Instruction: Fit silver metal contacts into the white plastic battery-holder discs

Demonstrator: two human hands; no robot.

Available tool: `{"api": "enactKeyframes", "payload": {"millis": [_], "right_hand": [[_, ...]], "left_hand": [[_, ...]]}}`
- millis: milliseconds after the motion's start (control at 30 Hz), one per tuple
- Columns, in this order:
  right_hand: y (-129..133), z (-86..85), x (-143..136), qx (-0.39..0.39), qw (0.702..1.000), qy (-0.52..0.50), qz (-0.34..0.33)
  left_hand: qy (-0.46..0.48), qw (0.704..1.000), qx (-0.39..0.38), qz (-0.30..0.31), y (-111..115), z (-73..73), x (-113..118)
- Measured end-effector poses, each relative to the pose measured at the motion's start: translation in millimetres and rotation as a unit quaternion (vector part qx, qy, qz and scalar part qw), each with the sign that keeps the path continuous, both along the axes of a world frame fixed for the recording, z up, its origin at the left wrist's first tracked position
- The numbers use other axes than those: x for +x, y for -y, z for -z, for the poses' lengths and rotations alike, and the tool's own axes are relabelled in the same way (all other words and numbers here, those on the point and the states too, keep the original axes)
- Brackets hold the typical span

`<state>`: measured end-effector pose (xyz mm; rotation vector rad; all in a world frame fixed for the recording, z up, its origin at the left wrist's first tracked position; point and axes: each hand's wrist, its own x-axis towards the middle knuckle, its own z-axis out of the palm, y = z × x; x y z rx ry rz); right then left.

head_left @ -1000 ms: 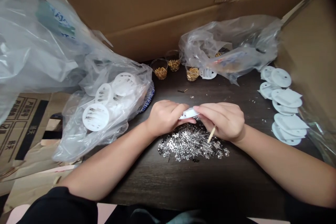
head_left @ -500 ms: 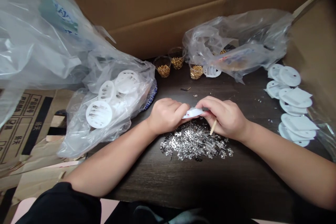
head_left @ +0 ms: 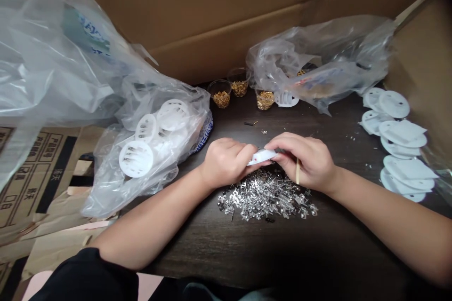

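Held between both hands is a white round plastic disc (head_left: 260, 156), tilted so that I see it nearly edge-on. My left hand (head_left: 228, 160) is closed on its left side, fingers curled over the edge. At the right edge, my right hand (head_left: 305, 157) pinches the disc with thumb and fingertips. A thin wooden stick (head_left: 297, 171) pokes down out of the right hand's grip. Directly beneath the hands lies a heap of small silvery metal clips (head_left: 266, 195). What the right fingertips touch on the disc's far side is hidden.
Three clear cups with brass pins (head_left: 221, 99) stand at the back. White discs are piled at the right (head_left: 406, 138). Discs fitted with metal pieces (head_left: 137, 159) rest on a clear plastic bag (head_left: 106, 183) at left. Another plastic bag (head_left: 332, 66) lies against the cardboard wall (head_left: 226, 14).
The disc stays in both hands. The right hand has turned slightly, and the stick now points more straight down. The whole view has shifted a little.
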<state>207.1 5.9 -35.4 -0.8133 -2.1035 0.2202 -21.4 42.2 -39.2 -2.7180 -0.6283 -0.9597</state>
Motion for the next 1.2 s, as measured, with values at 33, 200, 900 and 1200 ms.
{"api": "enactKeyframes", "payload": {"millis": [33, 200, 900, 1200], "right_hand": [[0, 0.6, 0, 0.01, 1.0, -0.013, -0.005], [4, 4.6, 3, 0.065, 0.997, -0.009, -0.026], [4, -13.6, -17, -0.428, 0.833, -0.347, -0.04], [1, -11.5, -16, -0.528, 0.749, -0.4, -0.012]], "left_hand": [[0.002, 1.0, 0.004, 0.002, 1, -1.0, 0], [0.001, 0.998, 0.059, 0.018, 5, -6.0, -1], [0.235, 0.765, -0.593, 0.09, 6, -0.6, 9], [0.307, 0.493, -0.808, 0.098, 8, -11.2, 20]]}}
